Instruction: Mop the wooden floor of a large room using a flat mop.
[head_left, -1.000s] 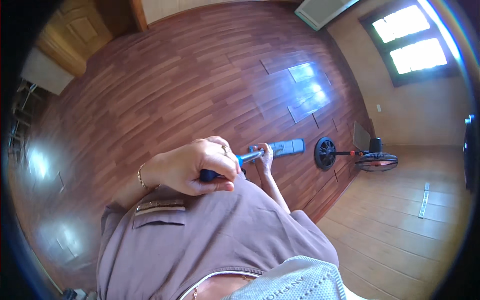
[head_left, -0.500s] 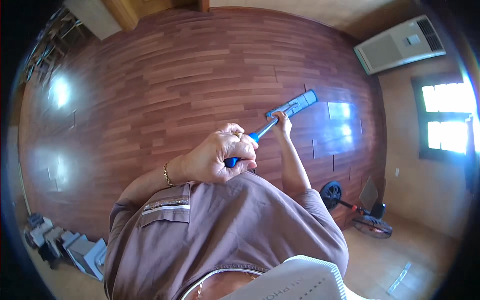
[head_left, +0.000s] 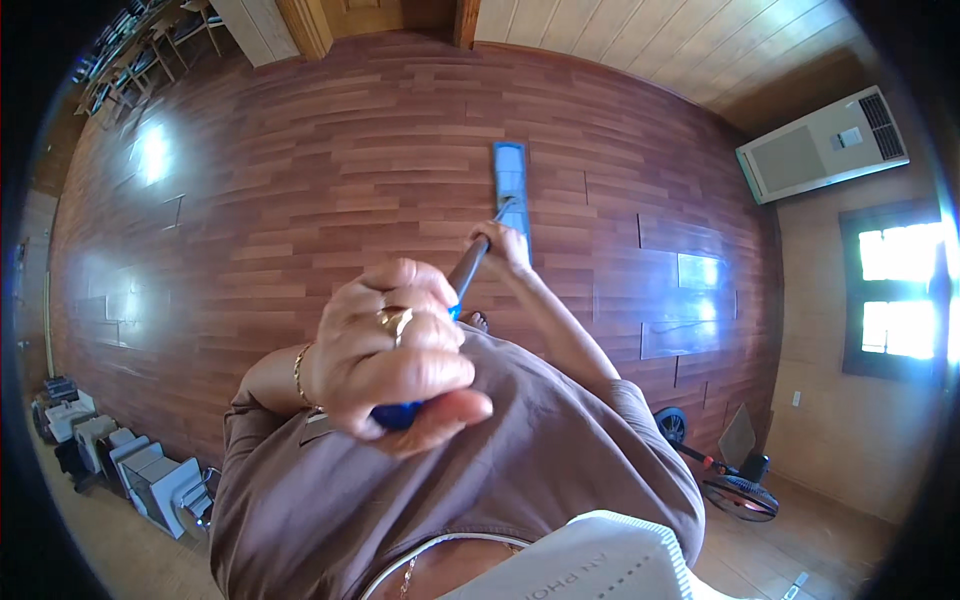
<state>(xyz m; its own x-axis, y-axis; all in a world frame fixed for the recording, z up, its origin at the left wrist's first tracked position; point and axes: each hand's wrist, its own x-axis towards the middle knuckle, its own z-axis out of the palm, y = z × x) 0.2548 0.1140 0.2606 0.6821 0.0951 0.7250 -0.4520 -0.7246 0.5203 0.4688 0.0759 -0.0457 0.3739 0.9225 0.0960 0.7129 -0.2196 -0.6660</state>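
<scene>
A flat mop (head_left: 510, 168) with a long blue and grey head lies against the brown wood-look floor (head_left: 390, 170), out in front of me. Its pole rises toward my chest. My left hand (head_left: 395, 350), with a gold ring and a bracelet at the wrist, is wrapped round the blue grip at the pole's top end. Farther down the pole, my right hand (head_left: 500, 247) is closed round the shaft, close to the mop head. The right arm is stretched forward, and part of the mop head is hidden behind that hand.
At right stand a fan (head_left: 740, 495), a tall air conditioner (head_left: 825, 145) by the wall and a window (head_left: 900, 290). Several white and grey boxy items (head_left: 160, 480) line the lower left. Chairs (head_left: 145, 60) stand at the far left; a wooden door frame (head_left: 305, 28) is at the back.
The mop head has swung from the right to the left and turned to point away from me. My right hand has moved left with it; my left hand has come up closer and slightly left.
</scene>
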